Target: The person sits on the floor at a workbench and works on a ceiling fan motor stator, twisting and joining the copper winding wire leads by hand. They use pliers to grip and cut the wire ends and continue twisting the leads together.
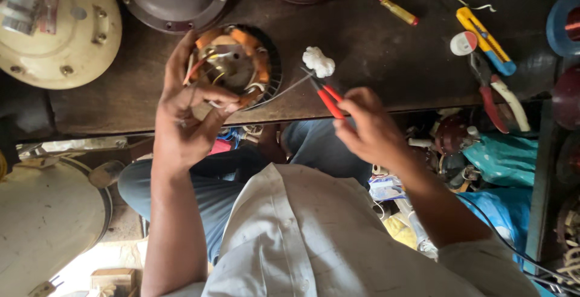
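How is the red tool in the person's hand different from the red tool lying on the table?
The red-handled pliers are pinched in the right hand; the red and cream pliers lie untouched on the table. The held pair looks slimmer, with both handles red, and grips a thin wire; the lying pair looks chunkier, with one red and one cream handle. Both are pliers with two handles.

Left hand [187, 116] grips stator [235, 64]; right hand [368, 128] holds pliers [326, 96] (red-handled).
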